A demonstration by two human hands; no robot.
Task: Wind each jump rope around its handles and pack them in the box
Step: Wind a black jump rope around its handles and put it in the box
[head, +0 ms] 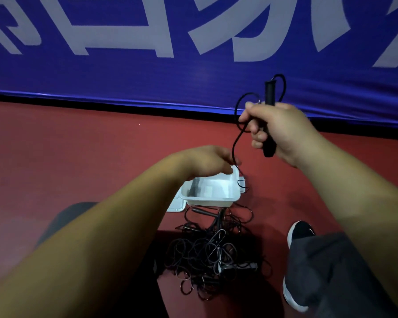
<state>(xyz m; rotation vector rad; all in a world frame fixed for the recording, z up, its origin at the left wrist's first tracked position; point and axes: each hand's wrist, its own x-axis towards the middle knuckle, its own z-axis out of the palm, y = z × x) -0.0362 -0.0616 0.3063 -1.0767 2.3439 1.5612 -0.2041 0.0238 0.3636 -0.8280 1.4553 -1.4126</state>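
Head view: your right hand (283, 131) is wrapped round the black jump rope handle (268, 92), fingers curled tight and the grip upright, raised well above the floor (101, 145). Holding it up like that likely keeps the handle clear as a spool, so the cord can be laid round it. A loop of cord (236, 138) already arcs over the top of the handle, and another bulges out on the left of your fist. From there the cord drops to your left hand (202, 161). That hand's fingertips are drawn together on the cord in what looks like a pinch, though blur softens them. It sits lower and to the left of the handle, probably to feed the slack under light tension.

Below the left hand, the cord's tail trails down to the floor beside the right corner of the white plastic box (216, 198). The box stands open on the floor under your left hand, with its lid (176, 206) just beside it. You cannot tell what lies inside. The pile of tangled jump ropes (216, 249) waits nearer you, touching the box's near side, between your legs.
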